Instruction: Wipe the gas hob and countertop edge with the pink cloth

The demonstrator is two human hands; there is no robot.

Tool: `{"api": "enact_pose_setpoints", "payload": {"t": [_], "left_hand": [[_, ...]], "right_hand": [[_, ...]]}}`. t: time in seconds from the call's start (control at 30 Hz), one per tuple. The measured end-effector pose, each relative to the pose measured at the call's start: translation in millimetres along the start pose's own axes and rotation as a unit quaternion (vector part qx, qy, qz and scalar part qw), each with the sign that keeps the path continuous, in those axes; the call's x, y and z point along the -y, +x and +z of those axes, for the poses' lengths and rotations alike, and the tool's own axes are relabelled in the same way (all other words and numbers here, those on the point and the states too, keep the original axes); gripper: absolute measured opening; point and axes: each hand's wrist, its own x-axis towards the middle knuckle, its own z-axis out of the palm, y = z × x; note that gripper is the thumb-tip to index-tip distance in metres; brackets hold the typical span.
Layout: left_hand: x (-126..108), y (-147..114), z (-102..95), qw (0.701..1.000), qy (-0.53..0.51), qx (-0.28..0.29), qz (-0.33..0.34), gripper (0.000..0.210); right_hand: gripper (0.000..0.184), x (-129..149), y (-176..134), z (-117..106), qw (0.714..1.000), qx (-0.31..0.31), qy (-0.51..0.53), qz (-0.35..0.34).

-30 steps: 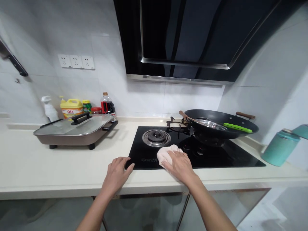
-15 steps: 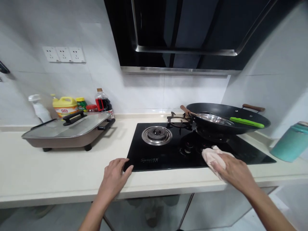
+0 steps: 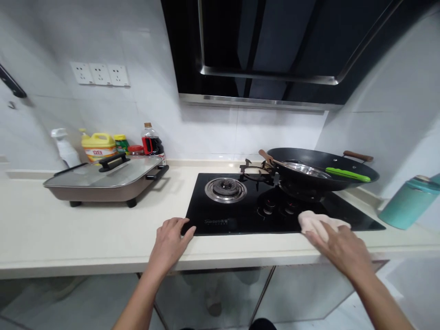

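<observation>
My right hand (image 3: 343,245) grips a pale pink cloth (image 3: 318,223) and presses it on the front right part of the black glass gas stove (image 3: 240,227). Resting on the stove's front left corner is my left hand (image 3: 173,238), its fingers apart and nothing in it. Two control knobs (image 3: 269,206) stand left of the cloth. Behind the cloth, a black wok (image 3: 309,183) sits on the right burner, holding a metal bowl-like piece (image 3: 304,169) and a bright green handle (image 3: 348,174). The left burner (image 3: 226,189) is bare, without its grate.
A loose black pan support (image 3: 253,172) lies behind the left burner. An electric pan with glass lid (image 3: 99,190) stands left, with a yellow detergent jug (image 3: 99,146), spray bottle (image 3: 65,146) and dark sauce bottle (image 3: 152,142) behind. A teal canister (image 3: 409,204) stands right; the range hood (image 3: 261,50) hangs above.
My right hand has slid the cloth to the right along the stove's front, uncovering the right knob. My left hand stays at the corner. The view has shifted slightly.
</observation>
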Motion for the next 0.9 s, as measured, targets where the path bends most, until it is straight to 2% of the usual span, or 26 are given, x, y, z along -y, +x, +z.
{"api": "enact_pose_setpoints", "payload": {"t": [0.1,0.2,0.3,0.37,0.43,0.53,0.67,0.77,0.9], "left_hand": [[-2.7,-0.5,-1.7,1.000,0.002,0.001,-0.006,0.043],[-2.3,-0.2,-1.5,1.000,0.001,-0.003,0.002,0.042],[1.5,1.0,-1.0,1.000,-0.018,0.000,-0.001,0.043],[5.2,2.7,-1.4,0.999,-0.038,-0.001,-0.014,0.045],[8.6,5.1,-2.5,0.998,-0.054,-0.003,-0.027,0.048],[11.6,9.2,-5.2,0.998,-0.055,0.008,-0.038,0.050],[12.0,12.7,-6.4,0.998,-0.046,0.018,-0.038,0.049],[11.2,12.7,-4.8,0.998,-0.044,0.011,-0.042,0.049],[7.3,10.1,-4.2,0.998,-0.041,0.011,-0.042,0.047]], "right_hand": [[0.062,79.2,-27.4,-7.4,0.994,0.052,0.004,-0.093],[0.063,169.0,-52.9,-16.2,0.987,0.059,0.032,-0.147],[0.062,247.4,-77.6,-22.7,0.967,0.064,0.110,-0.222],[0.062,284.3,-91.3,-24.9,0.946,0.061,0.161,-0.276],[0.060,305.8,-100.9,-25.3,0.927,0.058,0.198,-0.313],[0.059,312.0,-107.1,-23.9,0.915,0.059,0.229,-0.326],[0.063,287.4,-103.6,-21.2,0.908,0.065,0.243,-0.336],[0.060,250.7,-93.0,-20.5,0.923,0.074,0.215,-0.312],[0.054,178.1,-71.6,-19.7,0.964,0.084,0.142,-0.206]]}}
